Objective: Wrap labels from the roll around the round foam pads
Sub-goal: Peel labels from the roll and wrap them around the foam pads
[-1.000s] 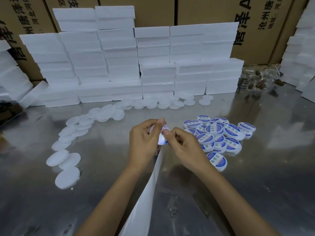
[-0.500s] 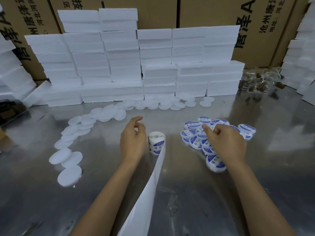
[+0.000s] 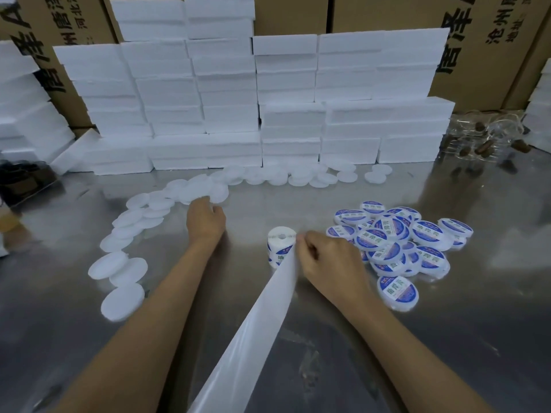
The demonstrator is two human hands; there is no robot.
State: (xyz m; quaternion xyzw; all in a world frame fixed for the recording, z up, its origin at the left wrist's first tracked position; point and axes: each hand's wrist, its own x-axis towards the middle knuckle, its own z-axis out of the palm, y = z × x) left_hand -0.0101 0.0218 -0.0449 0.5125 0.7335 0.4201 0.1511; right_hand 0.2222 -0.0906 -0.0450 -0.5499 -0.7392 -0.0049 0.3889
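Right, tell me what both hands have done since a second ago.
Both let go of the labelled pad. The left hand reached out to the bare foam pads, touching one. The right hand dropped that pad on the labelled pile, then returned to pinch at the label roll. Foam blocks unchanged.

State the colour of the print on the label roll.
Blue and green print on white, on the label roll; head view.

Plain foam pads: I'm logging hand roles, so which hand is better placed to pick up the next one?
Left. The left hand reaches the plain foam pads at their row, while the right hand is busy pinching at the label roll.
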